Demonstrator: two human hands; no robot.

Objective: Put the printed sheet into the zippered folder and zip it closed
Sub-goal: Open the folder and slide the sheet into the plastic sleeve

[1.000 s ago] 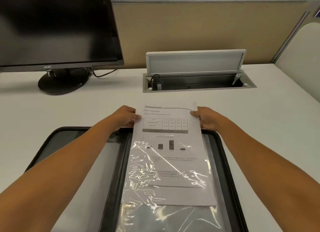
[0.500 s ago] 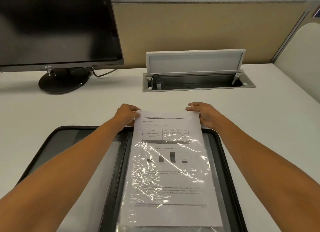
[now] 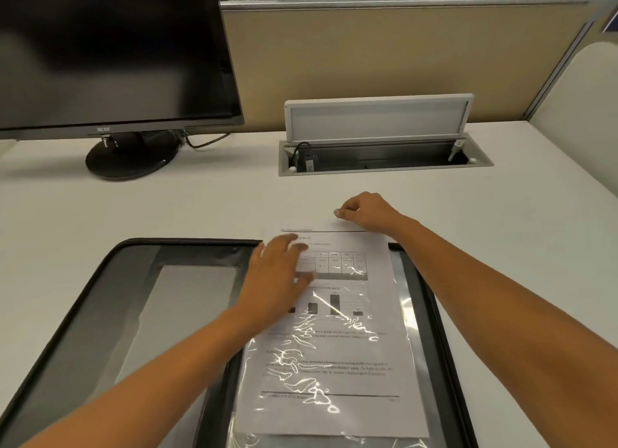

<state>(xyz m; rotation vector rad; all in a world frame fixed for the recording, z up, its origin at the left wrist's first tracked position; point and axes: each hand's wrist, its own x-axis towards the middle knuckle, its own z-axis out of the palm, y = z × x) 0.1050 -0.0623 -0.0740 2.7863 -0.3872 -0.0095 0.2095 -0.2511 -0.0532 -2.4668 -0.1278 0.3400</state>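
White desk (image 3: 200, 207) is filling the frame, with a beige partition (image 3: 384, 59) across the top. At upper left a dark monitor (image 3: 110, 53) is showing the word "acer" on its lower bezel. A cable box (image 3: 384, 153) is standing open at upper centre. The zippered folder (image 3: 100, 297) is lying open across the lower half, and the printed sheet (image 3: 337, 347) is sitting on its right side under glossy plastic, its text too blurred to read. The left hand (image 3: 277, 280) is lying on the sheet with fingers spread. The right hand (image 3: 368, 213) is pinching the sheet's top edge.
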